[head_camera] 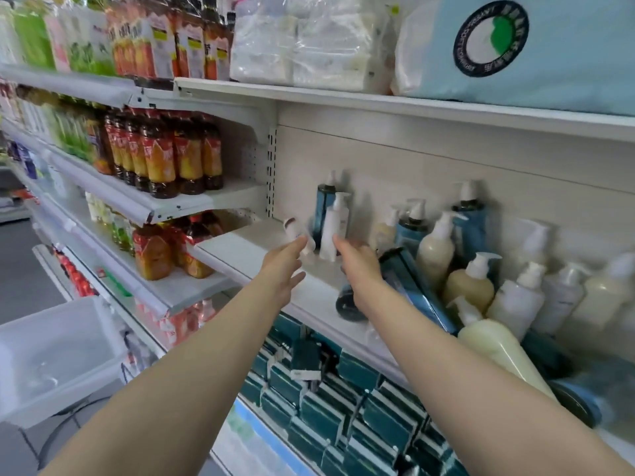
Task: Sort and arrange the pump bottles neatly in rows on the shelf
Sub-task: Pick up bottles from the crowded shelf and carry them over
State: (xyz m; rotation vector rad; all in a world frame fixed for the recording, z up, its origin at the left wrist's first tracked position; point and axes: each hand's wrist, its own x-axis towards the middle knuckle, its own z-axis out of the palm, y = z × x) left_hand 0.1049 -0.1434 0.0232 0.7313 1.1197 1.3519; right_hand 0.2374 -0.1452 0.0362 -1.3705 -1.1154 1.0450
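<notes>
Both my arms reach toward the white shelf (247, 255). My left hand (283, 269) has straight fingers, its tips at a small, blurred white bottle (295, 231) that leans to the left. My right hand (359, 269) is also flat, with its fingertips just short of an upright white pump bottle (334, 228). A tall teal pump bottle (323, 201) stands behind that one. Under my right wrist a dark teal bottle (409, 283) lies on its side. To the right, cream (436, 249), white (519, 297) and blue (470, 225) pump bottles stand mixed together, and a cream one (498, 348) lies tipped over at the front.
Shelves of orange drink bottles (165, 156) fill the left. A white plastic bin (58, 352) sits low at the left. Teal boxes (343, 407) hang below the shelf. The shelf above holds wrapped tissue packs (309, 42) and a light blue pack (549, 63).
</notes>
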